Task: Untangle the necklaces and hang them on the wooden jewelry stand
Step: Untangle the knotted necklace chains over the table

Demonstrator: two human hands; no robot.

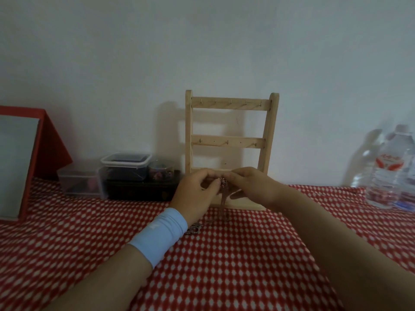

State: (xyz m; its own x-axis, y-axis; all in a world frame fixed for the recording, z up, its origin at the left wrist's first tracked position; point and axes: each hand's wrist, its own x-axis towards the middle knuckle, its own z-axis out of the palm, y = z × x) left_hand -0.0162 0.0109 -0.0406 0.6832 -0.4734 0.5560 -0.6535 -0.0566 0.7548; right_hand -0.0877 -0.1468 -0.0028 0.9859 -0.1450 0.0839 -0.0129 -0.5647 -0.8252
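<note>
Two hands at work before the wooden jewelry stand (231,140), which stands upright on the tabletop (224,265) against a pale wall, its hooked rails bare. The left hand (195,194), with a light blue wristband (159,236), and the right hand (253,185) meet just in front of the stand's base. Each grip is narrow, fingertips pinching the necklaces (221,182), a small pinkish knot held between them above the cloth. From it a strand (223,203) hangs down to the red-and-white patterned cloth. A further bit of chain (193,228) lies on the cloth beside the wristband. Left of the stand are clear plastic containers (125,162) stacked on a dark box, and a red-framed panel (20,162) leans farther left. Water bottles (388,171) stand at far right.
</note>
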